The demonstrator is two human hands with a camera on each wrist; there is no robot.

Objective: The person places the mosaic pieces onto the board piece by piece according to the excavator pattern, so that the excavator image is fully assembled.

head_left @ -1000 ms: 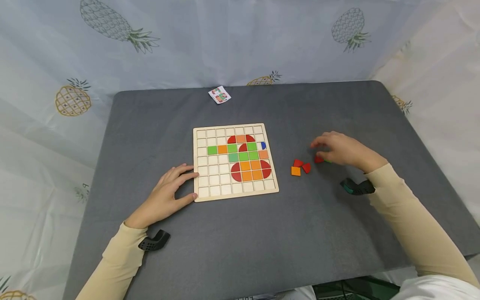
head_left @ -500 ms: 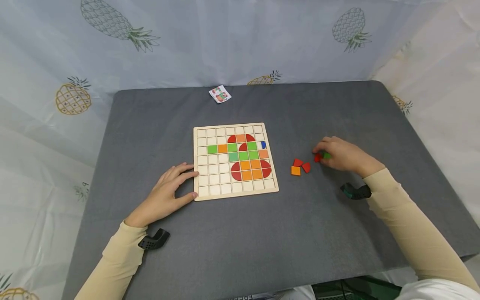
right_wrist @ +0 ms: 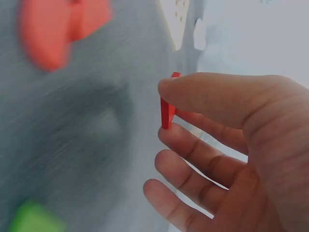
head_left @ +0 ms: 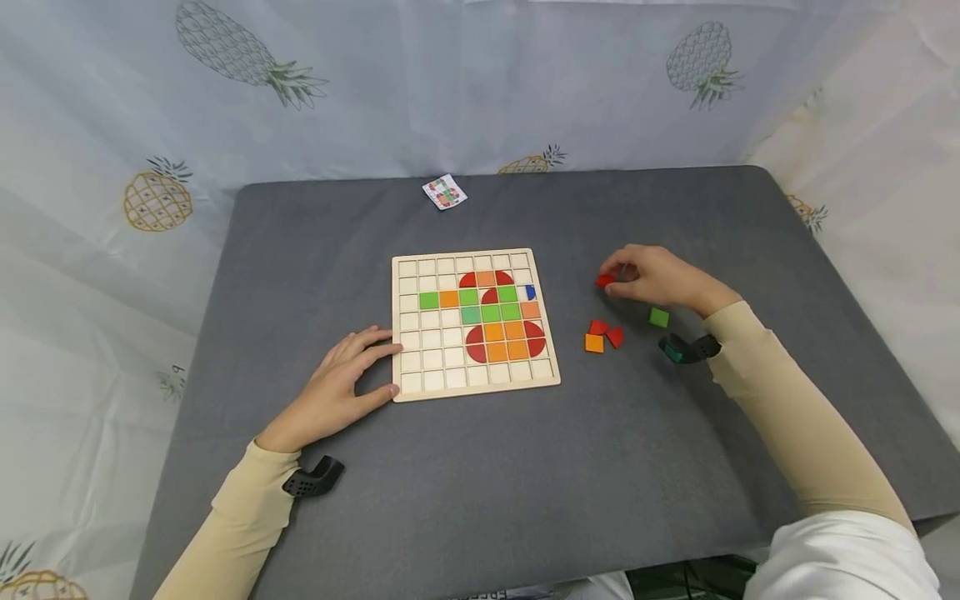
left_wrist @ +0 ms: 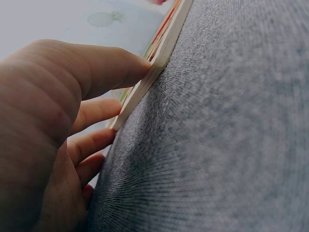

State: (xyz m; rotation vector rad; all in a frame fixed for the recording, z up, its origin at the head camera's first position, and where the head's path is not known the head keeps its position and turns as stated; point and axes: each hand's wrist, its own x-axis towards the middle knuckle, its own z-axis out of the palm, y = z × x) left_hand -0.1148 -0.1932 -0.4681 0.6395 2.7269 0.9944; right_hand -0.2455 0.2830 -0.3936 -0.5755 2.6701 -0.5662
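My right hand (head_left: 654, 277) pinches a red piece (right_wrist: 167, 107) between thumb and fingertips, held above the table to the right of the board; in the head view the piece is mostly covered by the fingers. My left hand (head_left: 333, 385) rests with relaxed fingers against the left edge of the wooden grid board (head_left: 427, 358), thumb (left_wrist: 120, 65) touching its rim in the left wrist view. Red, orange, green and salmon pieces fill part of the board's grid, and a small blue one lies in a cell near its right edge.
Two red pieces (head_left: 615, 337) and an orange square (head_left: 594, 343) lie together right of the board. A green square (head_left: 658, 317) is farther right, near my right wrist. A small patterned card (head_left: 445, 192) lies at the table's far edge.
My right hand has picked up the red piece that lay beside the green square and moved left and away with it. The green square now shows fully. My left hand stays at the board.
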